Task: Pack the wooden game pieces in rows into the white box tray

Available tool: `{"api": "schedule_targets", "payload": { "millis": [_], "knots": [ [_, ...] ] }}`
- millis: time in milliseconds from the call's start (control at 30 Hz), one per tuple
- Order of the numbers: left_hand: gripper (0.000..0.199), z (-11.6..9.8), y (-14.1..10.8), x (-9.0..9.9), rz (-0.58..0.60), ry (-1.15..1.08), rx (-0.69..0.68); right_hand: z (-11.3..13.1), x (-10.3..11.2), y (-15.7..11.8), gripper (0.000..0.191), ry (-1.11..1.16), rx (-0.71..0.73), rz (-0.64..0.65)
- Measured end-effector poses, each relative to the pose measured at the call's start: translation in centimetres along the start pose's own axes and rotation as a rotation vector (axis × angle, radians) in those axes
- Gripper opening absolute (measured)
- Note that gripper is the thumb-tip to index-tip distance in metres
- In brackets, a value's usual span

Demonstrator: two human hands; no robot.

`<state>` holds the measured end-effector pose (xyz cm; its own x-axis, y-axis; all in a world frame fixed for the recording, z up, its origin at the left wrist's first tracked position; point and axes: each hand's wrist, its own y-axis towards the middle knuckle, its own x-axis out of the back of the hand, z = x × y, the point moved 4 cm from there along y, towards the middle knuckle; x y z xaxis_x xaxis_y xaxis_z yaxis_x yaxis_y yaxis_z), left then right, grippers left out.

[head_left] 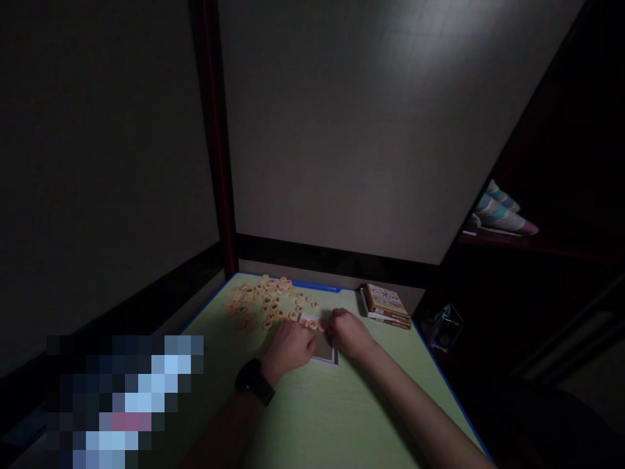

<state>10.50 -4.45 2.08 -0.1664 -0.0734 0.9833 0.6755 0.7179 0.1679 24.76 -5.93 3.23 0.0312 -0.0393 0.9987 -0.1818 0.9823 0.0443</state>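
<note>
A shallow white box (pixel 325 352) lies on the green table between my hands. Across its far end sit a few round wooden Chinese chess pieces (pixel 313 324) with red characters. My left hand (pixel 291 344), a black watch on its wrist, rests at the box's left side with curled fingers. At the right side my right hand (pixel 347 331) is closed, its fingertips by the row of pieces. What either hand holds, if anything, is hidden. Many loose Chinese chess pieces (pixel 271 303) are spread to the left and beyond my left hand, some face up, some blank side up.
Two stacked printed boxes (pixel 388 305) lie at the table's far right. The green table (pixel 317 417) has a blue edge and stands against a wall panel (pixel 342 130). Right of it, in the dark, are a shelf with striped fabric (pixel 505 208) and a small bag-like object (pixel 445 329).
</note>
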Motion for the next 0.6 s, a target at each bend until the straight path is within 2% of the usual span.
{"api": "schedule_targets", "payload": {
  "millis": [167,300,433,533,600],
  "knots": [
    [0.034,-0.1,-0.2,0.0,-0.003,-0.022,0.017,-0.3,0.0,0.3,0.023,-0.018,-0.059,-0.009],
    [0.034,0.0,-0.4,-0.1,-0.007,-0.031,0.022,-0.4,-0.3,0.2,0.023,-0.046,-0.049,-0.044],
    [0.032,0.2,0.2,0.9,-0.012,-0.03,0.029,-0.1,0.3,0.2,0.024,-0.039,-0.02,-0.072],
    [0.029,-0.6,-0.5,2.3,-0.112,-0.078,0.066,-0.8,1.6,-1.8,0.031,0.037,0.007,-0.16],
    [0.028,-1.9,-3.0,2.8,-0.266,-0.167,0.095,-2.4,1.9,-5.5,0.035,0.117,-0.005,-0.264]
  ]
}}
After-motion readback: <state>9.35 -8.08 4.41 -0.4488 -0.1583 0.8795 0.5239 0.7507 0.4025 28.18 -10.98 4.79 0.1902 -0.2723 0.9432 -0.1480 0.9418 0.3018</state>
